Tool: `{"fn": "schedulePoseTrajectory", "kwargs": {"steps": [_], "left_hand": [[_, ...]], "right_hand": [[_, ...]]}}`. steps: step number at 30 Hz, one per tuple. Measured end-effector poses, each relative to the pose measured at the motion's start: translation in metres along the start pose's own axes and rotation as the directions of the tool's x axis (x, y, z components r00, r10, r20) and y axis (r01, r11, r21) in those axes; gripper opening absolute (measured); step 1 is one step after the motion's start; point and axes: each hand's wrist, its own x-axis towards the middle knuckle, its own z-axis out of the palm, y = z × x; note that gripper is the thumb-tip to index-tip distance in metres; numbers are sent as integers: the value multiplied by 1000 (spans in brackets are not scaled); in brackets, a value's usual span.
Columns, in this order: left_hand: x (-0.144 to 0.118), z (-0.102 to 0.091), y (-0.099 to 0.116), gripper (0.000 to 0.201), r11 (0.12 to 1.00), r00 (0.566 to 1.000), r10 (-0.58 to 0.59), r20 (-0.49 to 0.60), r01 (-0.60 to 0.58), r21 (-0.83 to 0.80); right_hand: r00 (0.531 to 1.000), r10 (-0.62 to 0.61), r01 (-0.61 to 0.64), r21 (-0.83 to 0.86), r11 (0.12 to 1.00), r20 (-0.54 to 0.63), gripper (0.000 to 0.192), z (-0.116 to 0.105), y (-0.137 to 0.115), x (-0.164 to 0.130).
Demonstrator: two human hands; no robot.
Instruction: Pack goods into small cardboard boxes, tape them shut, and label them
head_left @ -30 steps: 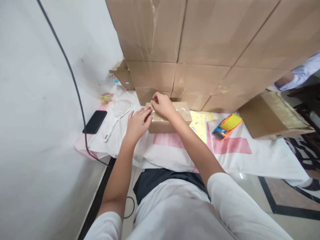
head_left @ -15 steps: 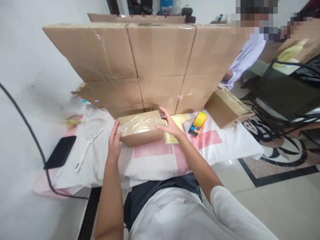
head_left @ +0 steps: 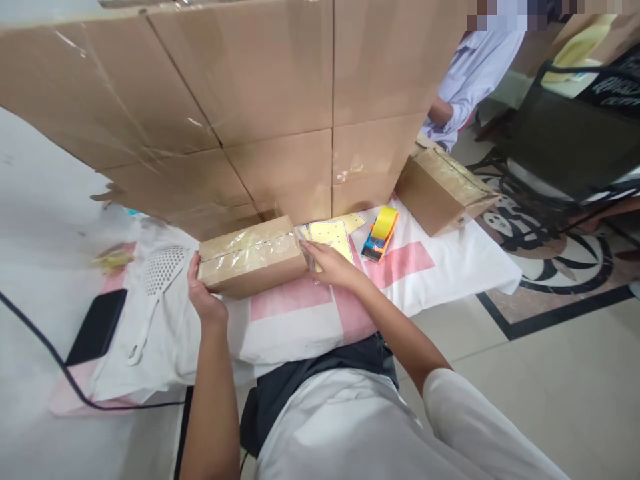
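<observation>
A small cardboard box (head_left: 250, 253) with clear tape along its top sits at the front of the cloth-covered table, held between both hands. My left hand (head_left: 206, 293) grips its left end, thumb up along the side and palm low at the near corner. At the opposite end, my right hand (head_left: 330, 263) presses its fingers against the box's right side. Just beyond that hand lie yellow patterned sheets (head_left: 333, 235). To their right is a tape dispenser (head_left: 381, 233) with a yellow roll.
Large stacked cartons (head_left: 280, 80) wall off the table's back. Another taped box (head_left: 445, 190) stands at the right end, near a co-worker's sleeve (head_left: 480, 73). A white slotted skimmer (head_left: 163, 270), a black phone (head_left: 97, 327) and a cable (head_left: 45, 343) are at left.
The view has tilted down and turned. My right hand has slid from the box's top right edge down to its right side. My left hand's hold has shifted lower on the left end.
</observation>
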Motion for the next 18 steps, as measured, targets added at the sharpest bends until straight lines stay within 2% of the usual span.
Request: {"fn": "schedulePoseTrajectory", "kwargs": {"steps": [3, 6, 8, 10, 13, 16, 18], "left_hand": [[-8, 7, -13, 95, 993, 989, -92, -118, 82, -90], [-18, 10, -23, 99, 957, 955, -273, -115, 258, -131], [-21, 10, -22, 98, 949, 947, -303, -110, 289, -126], [-19, 10, -14, 100, 966, 966, -240, -95, 228, -119], [-10, 15, 4, 95, 978, 984, -161, -77, 148, -149], [-3, 23, 19, 84, 965, 983, -170, -74, 151, -216], [-1, 26, 23, 81, 954, 980, -195, -27, 183, -239]], "right_hand": [[982, 75, -85, -53, 995, -175, 43, -36, 15, -18], [915, 125, -148, -30, 988, -384, 32, -80, 31, -24], [893, 129, -169, -55, 984, -431, 29, -102, 37, -19], [908, 138, -177, -64, 982, -395, 28, -110, 38, -11], [946, 153, -170, -34, 985, -285, 29, -93, 36, 0], [968, 126, -132, -12, 991, -219, 34, -54, 37, 3], [980, 97, -106, -41, 994, -173, 36, -27, 40, 1]]}}
